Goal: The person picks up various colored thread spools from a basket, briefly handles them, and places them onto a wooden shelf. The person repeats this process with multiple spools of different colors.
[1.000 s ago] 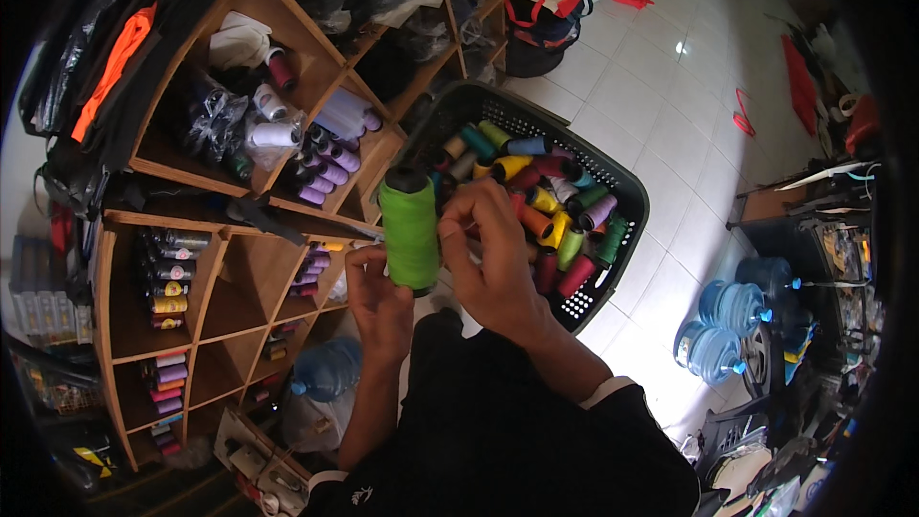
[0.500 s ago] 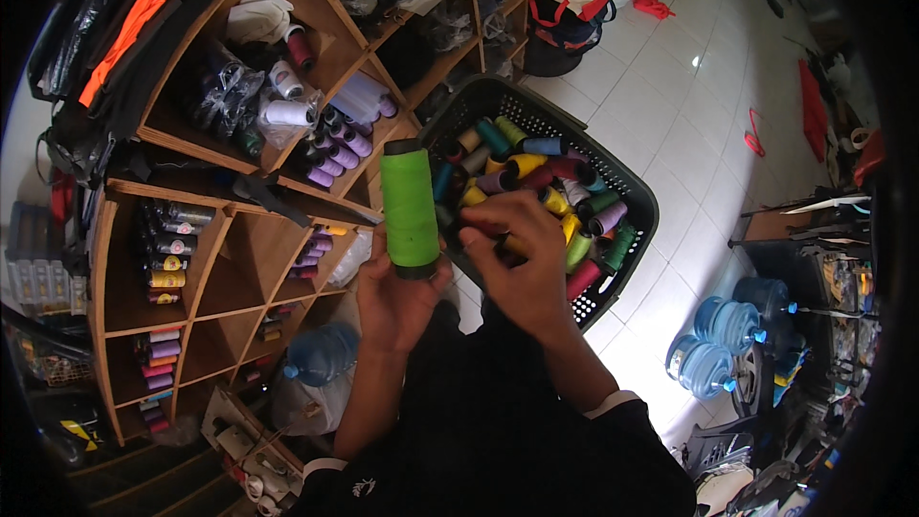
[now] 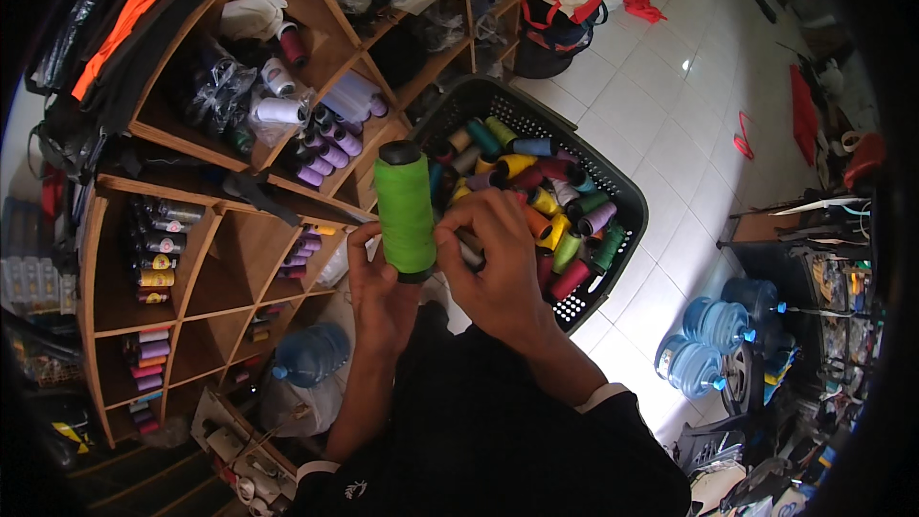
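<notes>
A large spool of bright green thread [image 3: 404,215] with dark ends stands nearly upright in my left hand [image 3: 378,302], whose fingers grip its lower part. At its lower right side, my right hand [image 3: 503,273] is closed in a pinch, with thumb and forefinger against the wound thread. Whatever lies between those fingertips is too fine to make out. Just beyond my right hand is a dark green perforated plastic basket [image 3: 636,199]. Inside it lie many thread spools in mixed colours, among them a yellow spool [image 3: 518,166] and a dark red spool [image 3: 569,280]. My right hand hides part of them.
Wooden cubby shelves [image 3: 225,302] fill the left side, holding purple spools [image 3: 328,153] and other threads. A blue water jug [image 3: 311,354] sits below them. Several more water jugs [image 3: 694,364] stand at the right on the white tiled floor [image 3: 661,101]. Bags [image 3: 560,29] lie at the back.
My right hand has moved left, bringing its fingertips against the green spool. The spool tilts slightly, showing more of its top. The whole view has shifted a little.
</notes>
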Demonstrator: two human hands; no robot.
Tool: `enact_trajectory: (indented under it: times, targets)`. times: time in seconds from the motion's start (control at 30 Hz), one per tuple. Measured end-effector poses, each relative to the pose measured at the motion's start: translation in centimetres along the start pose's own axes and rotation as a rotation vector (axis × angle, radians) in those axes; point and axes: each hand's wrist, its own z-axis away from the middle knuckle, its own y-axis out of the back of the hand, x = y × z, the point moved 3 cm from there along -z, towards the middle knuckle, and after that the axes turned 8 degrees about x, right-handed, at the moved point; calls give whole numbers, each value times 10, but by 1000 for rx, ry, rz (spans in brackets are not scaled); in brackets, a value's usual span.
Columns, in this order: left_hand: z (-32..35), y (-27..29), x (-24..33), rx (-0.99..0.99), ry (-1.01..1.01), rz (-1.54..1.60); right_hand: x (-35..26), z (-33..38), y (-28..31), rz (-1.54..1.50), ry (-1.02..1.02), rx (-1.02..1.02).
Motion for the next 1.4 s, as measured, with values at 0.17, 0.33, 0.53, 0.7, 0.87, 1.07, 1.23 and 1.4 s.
enact_trajectory:
  times: [0.17, 0.33, 0.53, 0.7, 0.87, 1.07, 1.23, 1.4]
  targets:
    - [-3, 5, 1, 2, 98, 133, 41, 5, 6, -12, -274, -102]
    - [-6, 16, 1, 33, 279, 392, 86, 13, 18, 545, 5, -16]
    - [-4, 23, -5, -89, 360, 472, 74, 22, 3, -239, -438, -195]
    - [4, 25, 2, 104, 267, 290, 29, 20, -28, -470, -396, -334]
    - [17, 50, 22, 186, 39, -202, 28, 33, -59, -602, -514, -410]
    - [54, 81, 68, 235, -290, -536, 11, 46, -103, -671, -447, -659]
    - [103, 118, 98, 541, -456, -495, -30, 76, -161, -677, -324, -844]
    - [163, 174, 132, 761, -570, -494, -79, 125, -228, -701, -280, -1082]
